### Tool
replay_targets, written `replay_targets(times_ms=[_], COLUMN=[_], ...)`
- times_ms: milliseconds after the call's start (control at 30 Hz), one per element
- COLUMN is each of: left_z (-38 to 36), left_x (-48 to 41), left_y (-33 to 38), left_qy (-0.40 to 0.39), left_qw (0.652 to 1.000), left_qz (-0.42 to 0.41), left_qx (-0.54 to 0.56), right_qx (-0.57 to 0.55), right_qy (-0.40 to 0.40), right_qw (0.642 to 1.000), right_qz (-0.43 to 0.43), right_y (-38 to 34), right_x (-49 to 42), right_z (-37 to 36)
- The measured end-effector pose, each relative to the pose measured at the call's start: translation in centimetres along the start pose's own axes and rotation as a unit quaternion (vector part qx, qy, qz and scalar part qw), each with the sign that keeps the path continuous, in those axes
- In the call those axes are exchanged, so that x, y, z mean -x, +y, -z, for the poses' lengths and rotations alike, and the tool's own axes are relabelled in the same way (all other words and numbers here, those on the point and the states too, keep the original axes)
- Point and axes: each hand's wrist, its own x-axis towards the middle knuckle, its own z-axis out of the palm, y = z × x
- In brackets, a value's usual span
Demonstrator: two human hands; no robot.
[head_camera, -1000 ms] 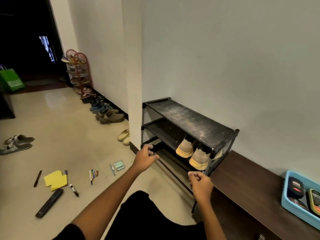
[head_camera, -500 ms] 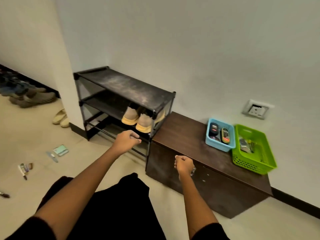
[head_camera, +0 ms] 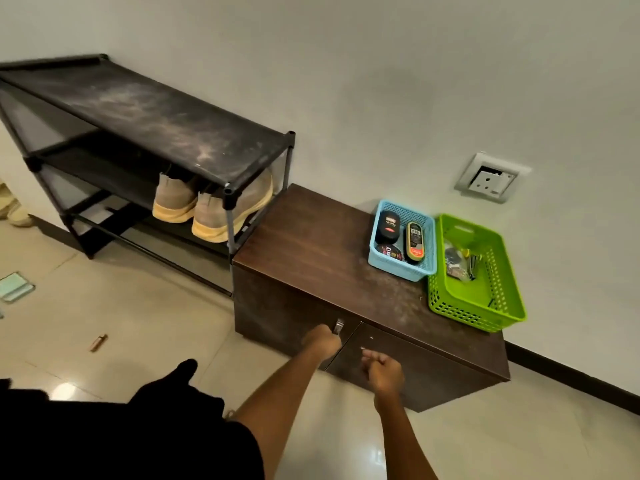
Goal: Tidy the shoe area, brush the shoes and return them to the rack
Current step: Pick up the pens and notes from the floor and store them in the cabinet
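Shoes (head_camera: 173, 199), a tan pair with yellow soles, stand heels outward on a lower shelf of the black rack (head_camera: 156, 116), up and to the left of both hands, their long axis running front to back. Just right of the rack stands a low brown cabinet (head_camera: 311, 244), and the step in hand seems to be its doors, not yet the shoes. The left hand (head_camera: 320, 341) is nearer the rack; its fingers curl on the lower part of the upright metal handle (head_camera: 338, 326) at the left door's top inner corner. The right hand (head_camera: 384, 370) hovers before the right door, fingers curled together on nothing. A blue basket (head_camera: 398, 273) of polish sits on the cabinet's tabletop, touching a green basket (head_camera: 512, 317).
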Motion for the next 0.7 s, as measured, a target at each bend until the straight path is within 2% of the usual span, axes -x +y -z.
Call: replay_targets(times_ms=[200, 433, 500, 600, 667, 700], left_z=[-2.8, -2.3, -2.0, -1.0, -0.2, 0.0], left_x=[-2.5, -2.5, -2.0, -1.3, -0.6, -0.1], left_y=[-0.7, -2.2, -3.1, -3.9, -4.2, -4.3], left_qy=[-0.015, -0.009, -0.018, -0.029, -0.033, -0.036], left_qw=[0.993, 0.995, 0.996, 0.998, 0.996, 0.995], left_qz=[0.007, -0.048, -0.062, -0.055, -0.050, -0.050], left_qx=[0.114, 0.091, 0.066, -0.013, -0.065, -0.082], right_qx=[0.004, 0.016, 0.038, 0.061, 0.044, 0.028], right_qy=[-0.082, -0.104, -0.083, 0.025, 0.075, 0.071], right_qw=[0.996, 0.992, 0.994, 0.997, 0.994, 0.994], right_qz=[0.031, 0.068, 0.063, 0.039, 0.064, 0.076], right_y=[0.8, 0.7, 0.7, 0.8, 0.6, 0.5], right_x=[-1.5, -0.8, -0.2, 1.1, 2.6, 3.1], right_z=[-2.3, -4.8, -5.4, -6.1, -6.2, -6.0])
